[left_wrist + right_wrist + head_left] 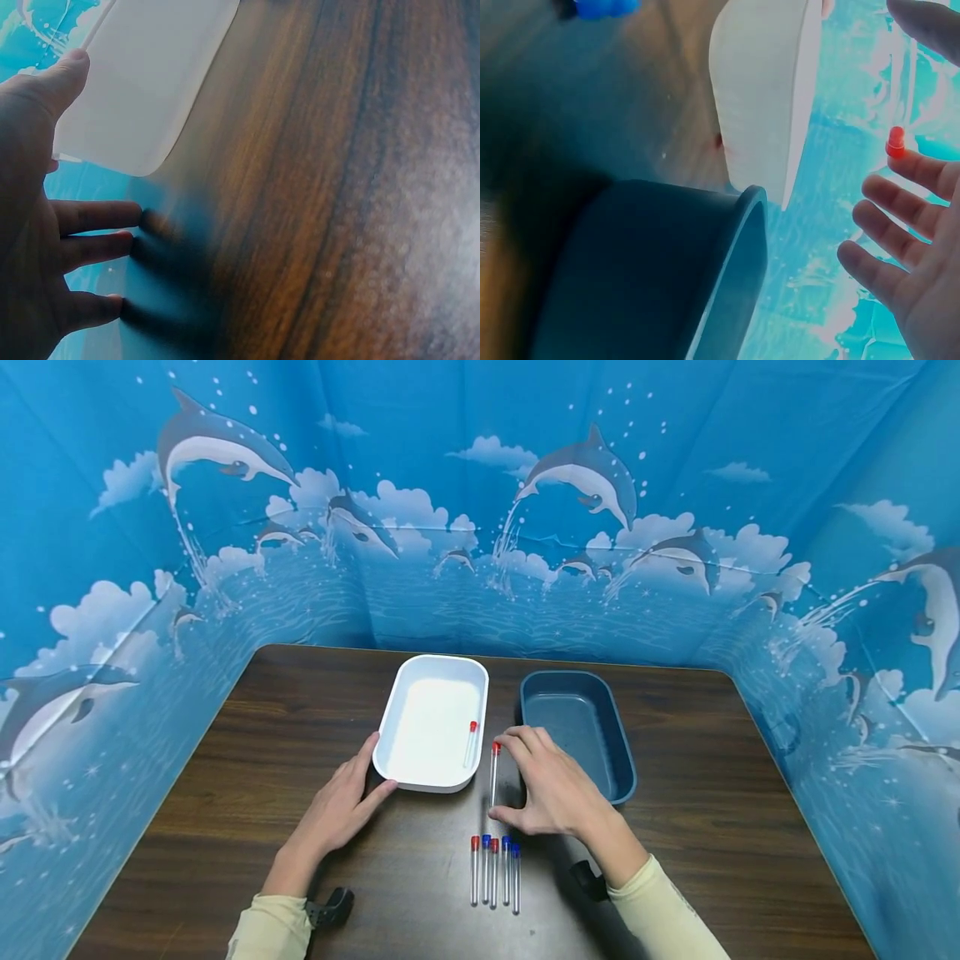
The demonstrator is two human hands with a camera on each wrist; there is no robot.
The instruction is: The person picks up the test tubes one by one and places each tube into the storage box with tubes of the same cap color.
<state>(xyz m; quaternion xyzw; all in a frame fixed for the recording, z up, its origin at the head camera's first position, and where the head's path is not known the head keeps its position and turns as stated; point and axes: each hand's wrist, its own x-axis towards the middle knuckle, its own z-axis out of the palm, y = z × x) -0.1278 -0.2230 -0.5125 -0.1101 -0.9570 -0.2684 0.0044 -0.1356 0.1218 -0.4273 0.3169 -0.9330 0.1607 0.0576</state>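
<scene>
A curtain (480, 485) printed with leaping dolphins is hanging round a dark wooden table (712, 827). A white tray (431, 718) is sitting on the table, and a dark blue tray (573, 727) is standing just to its right, a gap running between them. The person's right hand (551, 785) is reaching over that gap and the blue tray's near-left side, gripping one tube with the thumb and a fingertip while the other three fingers are stretching out, spread apart. The left hand (337, 806) is resting against the white tray's near-left corner, its thumb touching the rim and its fingers lying fairly straight and spread, closing round nothing. A black wrist device (330, 907) is showing below the left hand. The held tube (493, 777) is hanging between the trays, its red cap (496, 748) pointing away from the person and meeting the fingertip. Five more tubes (493, 872) are lying close together on the table nearer the person, two wearing red caps and three blue. Another red-capped tube (470, 745) is lying inside the white tray, along its right wall
</scene>
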